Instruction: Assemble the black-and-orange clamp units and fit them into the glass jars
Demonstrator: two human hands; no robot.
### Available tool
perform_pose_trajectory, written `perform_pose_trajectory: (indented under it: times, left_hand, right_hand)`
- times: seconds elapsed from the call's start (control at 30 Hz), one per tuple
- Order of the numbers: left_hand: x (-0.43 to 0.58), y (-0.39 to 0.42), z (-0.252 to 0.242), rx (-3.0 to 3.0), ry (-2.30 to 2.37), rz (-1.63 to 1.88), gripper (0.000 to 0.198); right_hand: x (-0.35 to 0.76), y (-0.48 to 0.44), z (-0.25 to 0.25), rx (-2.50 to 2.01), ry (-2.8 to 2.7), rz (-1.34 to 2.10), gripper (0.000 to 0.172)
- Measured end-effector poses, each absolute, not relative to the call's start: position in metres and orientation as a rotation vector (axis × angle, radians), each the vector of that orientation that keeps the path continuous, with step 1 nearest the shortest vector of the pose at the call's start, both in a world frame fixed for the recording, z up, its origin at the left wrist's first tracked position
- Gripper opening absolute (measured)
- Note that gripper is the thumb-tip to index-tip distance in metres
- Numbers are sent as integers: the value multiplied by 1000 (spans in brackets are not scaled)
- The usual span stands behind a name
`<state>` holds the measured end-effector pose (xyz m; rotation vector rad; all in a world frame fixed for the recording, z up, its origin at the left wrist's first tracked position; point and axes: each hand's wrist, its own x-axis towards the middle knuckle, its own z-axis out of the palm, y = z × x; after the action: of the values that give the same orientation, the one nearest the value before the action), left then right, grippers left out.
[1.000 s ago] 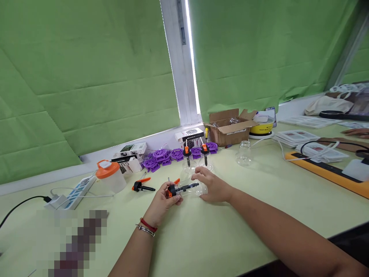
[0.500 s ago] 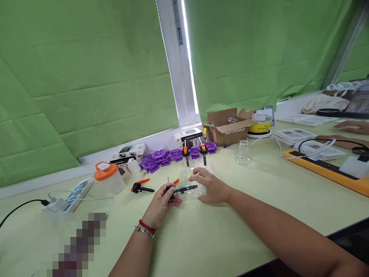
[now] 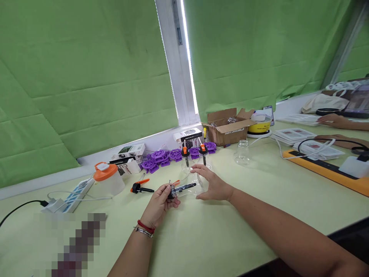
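Note:
A clear flask-shaped bottle (image 3: 188, 191) lies on its side between my hands, a black stem showing inside it. My left hand (image 3: 163, 200) is closed around the black head (image 3: 171, 192) at its neck, where a bit of orange shows behind. The thumb and fingers of my right hand (image 3: 215, 184) curve round the bottle's wide base. A loose black head with an orange lever (image 3: 140, 187) rests on the table to the left. Beyond my hands stand two similar clear bottles with black-and-orange heads (image 3: 186, 152), partly hidden by my right hand.
Purple plastic parts (image 3: 160, 156) and small boxes (image 3: 131, 150) line the back. Further right are an open cardboard box (image 3: 227, 132), a lone clear bottle (image 3: 242, 151) and an orange-black bar (image 3: 325, 171). An orange-lidded jug (image 3: 108, 177) and power strip (image 3: 77, 194) stand left. A co-worker's hand (image 3: 334, 120) is far right.
My right hand's fingers have shifted and opened wider around the base, so more of the bottle shows. The bottle has moved slightly left. The co-worker's hand has moved left onto white sheets.

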<state>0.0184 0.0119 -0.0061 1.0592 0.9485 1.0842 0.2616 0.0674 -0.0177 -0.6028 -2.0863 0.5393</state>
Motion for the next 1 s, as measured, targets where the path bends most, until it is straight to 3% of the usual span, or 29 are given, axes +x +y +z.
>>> perform_pose_trajectory:
  times: [0.47, 0.83, 1.0]
  left_hand:
    - [19, 13, -4, 1090, 998, 1088, 46]
    - [20, 11, -3, 1169, 1003, 1094, 46]
    - [21, 10, -3, 1241, 993, 1081, 44]
  right_hand:
    - [258, 64, -15, -505, -2148, 431, 70]
    - [262, 68, -23, -704, -2060, 860, 85]
    - [264, 72, -29, -823, -1985, 1088, 80]
